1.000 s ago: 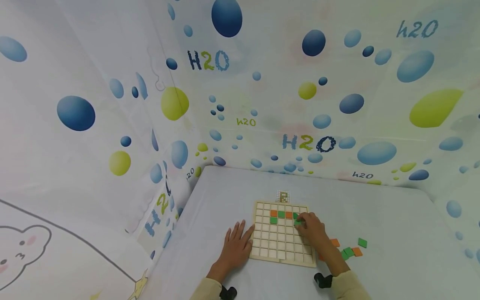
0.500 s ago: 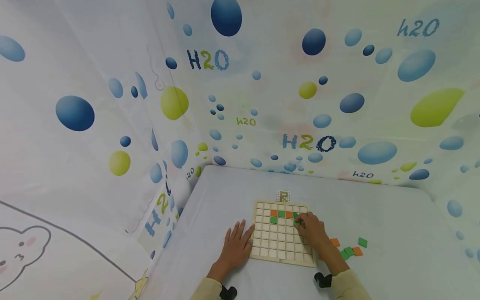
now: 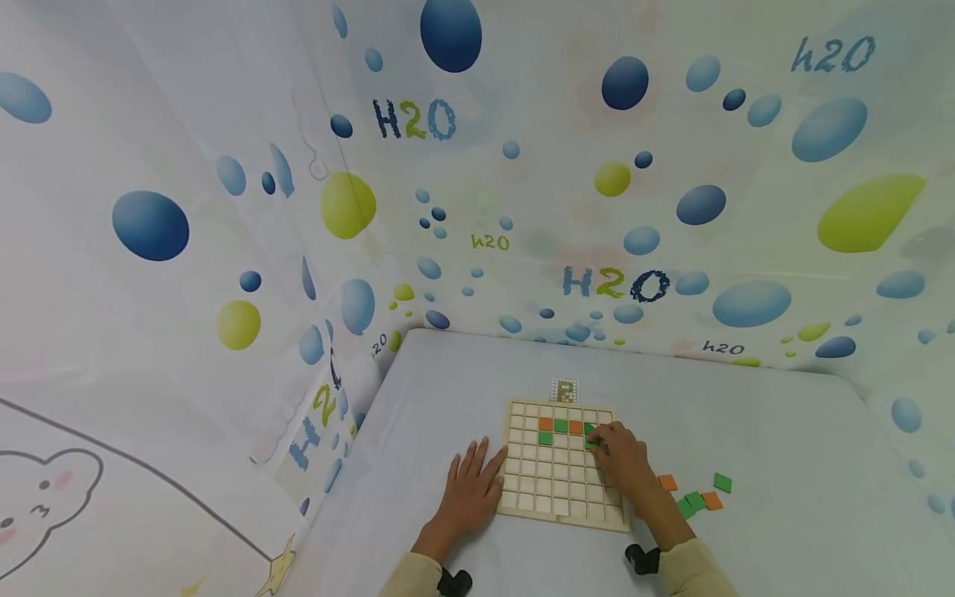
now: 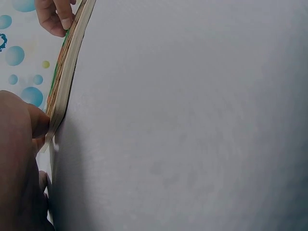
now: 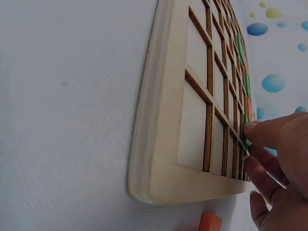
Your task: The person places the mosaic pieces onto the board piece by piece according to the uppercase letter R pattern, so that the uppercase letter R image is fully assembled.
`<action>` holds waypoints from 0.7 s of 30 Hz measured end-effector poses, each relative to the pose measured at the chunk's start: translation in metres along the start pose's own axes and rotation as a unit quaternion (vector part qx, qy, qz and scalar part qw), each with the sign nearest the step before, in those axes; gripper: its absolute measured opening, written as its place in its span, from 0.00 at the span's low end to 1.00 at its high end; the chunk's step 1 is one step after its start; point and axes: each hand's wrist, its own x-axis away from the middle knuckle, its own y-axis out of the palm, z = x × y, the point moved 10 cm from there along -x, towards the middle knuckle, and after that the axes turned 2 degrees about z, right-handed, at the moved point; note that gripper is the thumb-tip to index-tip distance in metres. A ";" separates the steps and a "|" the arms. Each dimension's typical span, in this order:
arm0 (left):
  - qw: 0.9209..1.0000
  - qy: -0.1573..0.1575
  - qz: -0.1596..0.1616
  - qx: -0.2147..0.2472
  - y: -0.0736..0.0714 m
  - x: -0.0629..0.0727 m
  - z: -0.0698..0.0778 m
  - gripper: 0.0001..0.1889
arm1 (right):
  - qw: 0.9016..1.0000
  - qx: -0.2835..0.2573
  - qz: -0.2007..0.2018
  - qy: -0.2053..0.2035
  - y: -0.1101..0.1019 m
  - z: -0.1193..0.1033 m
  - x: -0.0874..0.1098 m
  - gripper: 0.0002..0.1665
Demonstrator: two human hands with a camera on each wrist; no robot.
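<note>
A square wooden grid board (image 3: 545,494) lies on the table. My left hand (image 3: 470,491) rests flat beside it, fingers spread, with the thumb at its left edge; the left wrist view shows that thumb (image 4: 40,121) against the board's side. At the upper right cells, my right hand (image 3: 623,456) pinches a green square tile (image 3: 590,444), its fingertips partly hiding it. In the right wrist view, thumb and fingers meet low over the board's green tile (image 5: 246,126). A row of orange and green tiles (image 3: 560,426) fills cells near the top, with another green tile (image 3: 545,438) below its left end.
Several loose tiles lie right of the board, among them an orange tile (image 3: 712,500) and a green tile (image 3: 722,482). A small pattern card (image 3: 564,390) sits behind the board. Printed fabric walls (image 3: 522,191) enclose the table's back and sides.
Almost nothing moves. My right hand stays at the same upper right cells, its fingertips shifting only slightly over the green tile; my left hand keeps still.
</note>
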 end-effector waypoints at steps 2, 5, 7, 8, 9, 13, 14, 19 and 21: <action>1.000 -0.002 -0.003 0.000 0.001 0.000 -0.001 0.26 | 1.000 -0.002 0.001 0.002 0.000 0.000 0.001 0.06; 1.000 -0.004 -0.007 -0.003 0.003 0.000 -0.001 0.26 | 1.000 -0.002 0.002 0.003 0.000 -0.001 0.001 0.07; 1.000 -0.004 -0.008 -0.005 0.003 0.000 -0.001 0.26 | 1.000 -0.002 0.004 0.001 -0.001 -0.002 0.002 0.07; 1.000 -0.004 -0.009 -0.006 0.003 0.000 -0.001 0.26 | 1.000 -0.001 0.006 0.000 -0.001 -0.002 0.002 0.07; 1.000 -0.003 -0.008 -0.007 0.003 0.000 -0.001 0.26 | 1.000 -0.001 0.007 -0.002 -0.002 -0.003 0.002 0.07; 1.000 -0.004 -0.006 -0.009 0.002 0.000 -0.001 0.26 | 1.000 0.000 0.007 -0.007 -0.003 -0.005 0.002 0.07; 1.000 -0.004 -0.006 -0.008 0.002 0.000 -0.001 0.26 | 1.000 0.001 0.007 -0.006 -0.003 -0.004 0.003 0.07; 1.000 -0.004 -0.008 -0.007 0.002 0.000 -0.001 0.26 | 1.000 0.007 0.003 0.003 0.000 -0.002 0.003 0.07; 1.000 -0.005 -0.010 -0.007 0.002 0.000 -0.001 0.26 | 1.000 0.006 0.001 0.006 0.000 -0.001 0.003 0.07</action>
